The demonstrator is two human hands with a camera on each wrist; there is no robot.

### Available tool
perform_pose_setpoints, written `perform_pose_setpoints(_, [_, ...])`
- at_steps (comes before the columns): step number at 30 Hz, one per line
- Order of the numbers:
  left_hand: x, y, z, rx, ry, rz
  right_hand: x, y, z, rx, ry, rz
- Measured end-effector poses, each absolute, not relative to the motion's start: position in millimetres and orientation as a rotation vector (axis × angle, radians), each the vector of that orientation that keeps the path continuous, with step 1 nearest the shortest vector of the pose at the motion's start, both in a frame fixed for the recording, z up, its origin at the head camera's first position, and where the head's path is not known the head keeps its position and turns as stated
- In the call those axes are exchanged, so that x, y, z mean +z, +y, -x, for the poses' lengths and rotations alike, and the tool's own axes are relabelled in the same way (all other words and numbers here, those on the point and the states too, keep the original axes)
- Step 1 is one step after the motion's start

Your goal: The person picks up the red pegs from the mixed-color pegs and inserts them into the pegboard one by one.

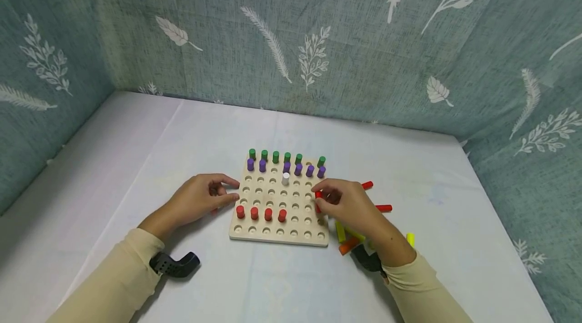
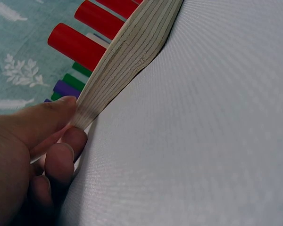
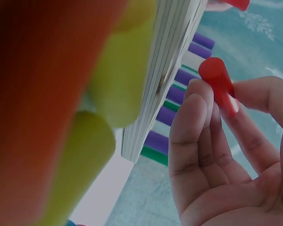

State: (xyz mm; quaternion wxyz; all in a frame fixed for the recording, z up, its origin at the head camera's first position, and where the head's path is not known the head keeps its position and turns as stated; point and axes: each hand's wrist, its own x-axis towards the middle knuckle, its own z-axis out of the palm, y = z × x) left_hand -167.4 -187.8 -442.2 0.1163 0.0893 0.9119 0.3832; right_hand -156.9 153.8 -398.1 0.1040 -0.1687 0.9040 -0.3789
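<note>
A wooden pegboard [image 1: 265,201] lies flat on the table. My right hand [image 1: 347,204] pinches a red peg [image 3: 217,80] between thumb and fingertips, just above the board's right edge. The left hand [image 1: 197,199] touches the board's left side with thumb and index finger spread apart, the other fingers bent under. A bit of red [image 1: 214,211] shows below that hand; what it is I cannot tell. Several red pegs [image 1: 254,213] stand in a row near the front. Green pegs [image 1: 276,156] and purple pegs [image 1: 298,169] fill much of the back rows. One white peg [image 1: 285,178] stands before them.
Loose pegs lie right of the board, around and under my right forearm: red [image 1: 384,208], yellow [image 1: 340,232] and orange [image 1: 349,245]. A leaf-patterned cloth [image 1: 291,35] hangs behind the white tabletop [image 1: 218,126].
</note>
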Motion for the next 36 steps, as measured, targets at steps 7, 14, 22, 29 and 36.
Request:
perform_pose_setpoints(7, [-441,-188,169,1.120,2.684,-0.267,-397,149,153,-1.120,2.659,0.542])
perform_pose_setpoints(14, [-442,-188,167,1.121,2.668,-0.259,-398,145,149,-1.116,2.653,0.560])
perform_pose_setpoints(22, [-442,-187,167,1.120,2.677,-0.254,-400,142,146,-1.125,2.640,0.617])
perform_pose_setpoints(29, [-440,-188,168,1.114,2.688,-0.262,-399,138,145,-1.119,2.626,0.619])
perform_pose_setpoints(36, [-442,-189,168,1.112,2.677,-0.253,-400,133,141,-1.097,2.619,0.601])
